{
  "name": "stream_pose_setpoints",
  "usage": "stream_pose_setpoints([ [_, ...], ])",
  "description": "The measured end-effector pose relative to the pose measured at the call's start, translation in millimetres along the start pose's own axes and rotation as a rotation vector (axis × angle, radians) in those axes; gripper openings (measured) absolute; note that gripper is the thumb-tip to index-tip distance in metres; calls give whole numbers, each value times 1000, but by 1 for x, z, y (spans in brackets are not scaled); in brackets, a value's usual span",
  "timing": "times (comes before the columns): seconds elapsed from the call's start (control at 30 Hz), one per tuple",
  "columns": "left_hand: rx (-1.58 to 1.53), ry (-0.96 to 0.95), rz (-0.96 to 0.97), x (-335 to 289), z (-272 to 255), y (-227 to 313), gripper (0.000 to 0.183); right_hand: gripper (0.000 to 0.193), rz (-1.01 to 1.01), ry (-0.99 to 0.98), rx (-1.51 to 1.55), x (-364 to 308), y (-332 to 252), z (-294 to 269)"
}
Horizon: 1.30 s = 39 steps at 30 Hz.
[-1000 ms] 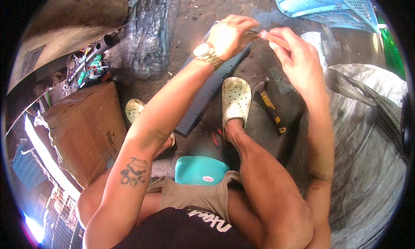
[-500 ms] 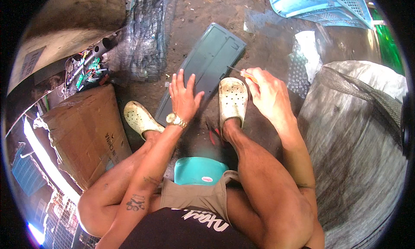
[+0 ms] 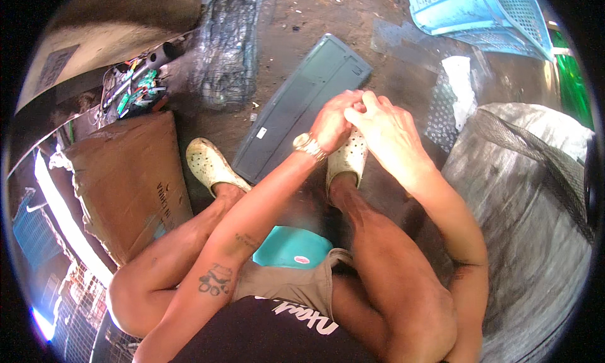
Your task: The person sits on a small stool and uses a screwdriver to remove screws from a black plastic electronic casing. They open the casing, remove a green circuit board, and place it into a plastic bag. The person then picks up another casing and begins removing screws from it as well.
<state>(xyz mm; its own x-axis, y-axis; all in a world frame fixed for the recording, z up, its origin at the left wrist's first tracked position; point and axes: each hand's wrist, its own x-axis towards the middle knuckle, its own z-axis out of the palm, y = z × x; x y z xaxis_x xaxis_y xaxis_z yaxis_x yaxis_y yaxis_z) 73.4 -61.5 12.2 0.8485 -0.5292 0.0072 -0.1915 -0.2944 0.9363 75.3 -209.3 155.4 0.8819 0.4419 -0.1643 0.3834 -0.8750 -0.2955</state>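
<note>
A long dark grey flat plastic panel [image 3: 299, 104] lies slantwise on the ground before me. My left hand [image 3: 335, 121] is over its right edge, fingers curled in. Against it sits my right hand [image 3: 386, 125], also closed. The orange-handled screwdriver seen in the right hand half a second earlier is now hidden by the fingers. Whatever the left fingers hold is hidden too. Just below the hands is my right clog [image 3: 346, 161], partly covered by them; my left clog [image 3: 207, 160] stands by the panel's near end.
A flattened cardboard box [image 3: 129, 180] is at the left, below a pile of cables and electronic scraps [image 3: 135, 89]. At the right stands a large grey woven sack [image 3: 517, 230]. A blue plastic basket [image 3: 479, 16] lies at the far right, near clear bubble wrap [image 3: 441, 120].
My left hand has left the panel's surface, moved right and closed beside my right hand. The screwdriver has gone out of sight, and the red-handled pliers on the ground no longer show.
</note>
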Motion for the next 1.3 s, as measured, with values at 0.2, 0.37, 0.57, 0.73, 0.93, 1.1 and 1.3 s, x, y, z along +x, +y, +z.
stream_pose_setpoints([
  [0.2, 233, -29, 128, 11, -16, -25, 18, 26, 192, -256, -4, 1, 1, -16],
  [0.37, 205, -23, 193, 18, -17, -25, 20, 24, -154, 14, 3, 9, 7, -17],
  [0.57, 401, -170, 19, 22, -30, -28, 37, 28, 226, -288, 55, 14, 3, -23],
  [0.73, 214, -48, 193, 19, -24, -18, 28, 24, -17, 98, 110, 10, 3, -18],
  [0.93, 396, 372, 125, 25, -51, -11, 51, 31, 378, 145, 265, -10, 43, -26],
  [1.1, 719, 171, -495, -27, -103, -33, 59, 34, 749, 191, 611, -54, 51, 12],
  [1.3, 686, 25, -672, -44, -113, -48, 66, 45, 717, 519, 832, -103, 4, 79],
])
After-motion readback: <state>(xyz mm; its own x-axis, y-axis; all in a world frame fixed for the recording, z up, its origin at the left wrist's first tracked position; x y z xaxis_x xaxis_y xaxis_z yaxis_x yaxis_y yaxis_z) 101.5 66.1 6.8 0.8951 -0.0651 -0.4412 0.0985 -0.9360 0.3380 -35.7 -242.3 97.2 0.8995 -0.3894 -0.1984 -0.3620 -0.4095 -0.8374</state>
